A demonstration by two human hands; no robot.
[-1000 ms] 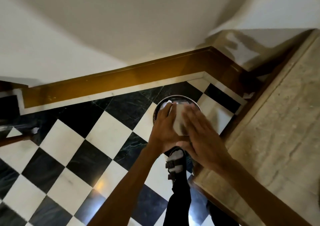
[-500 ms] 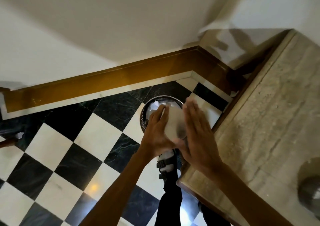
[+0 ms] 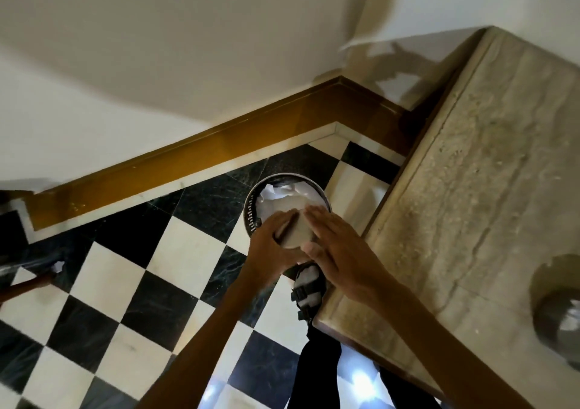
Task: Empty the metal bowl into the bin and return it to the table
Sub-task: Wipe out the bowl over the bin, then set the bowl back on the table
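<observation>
The metal bowl is upturned over the bin, a round perforated metal basket that stands on the checkered floor in the corner, just beside the stone desk. The left hand grips the bowl by its near edge, fingers curled around the rim, while the right hand lies flat and spread against the bowl's underside, pressing or tapping rather than closing on it. White crumpled paper shows inside the bin, beyond the bowl.

The step in hand appears to be the tipping-out itself. To do it well, the bowl's mouth should stay centred within the bin's rim, so that nothing spills onto the tiles or onto the sandalled foot just below the hands. A light pat with the flat right palm would likely free anything clinging inside; whether the bowl is fully empty cannot be told, since its mouth faces away from the camera. The left grip should stay firm, because smooth metal held at one edge could slip.

Once emptied, the bowl needs turning upright and carrying a short way right, to a bare part of the desk, clear of the greyish round object blurred at its near right edge.
</observation>
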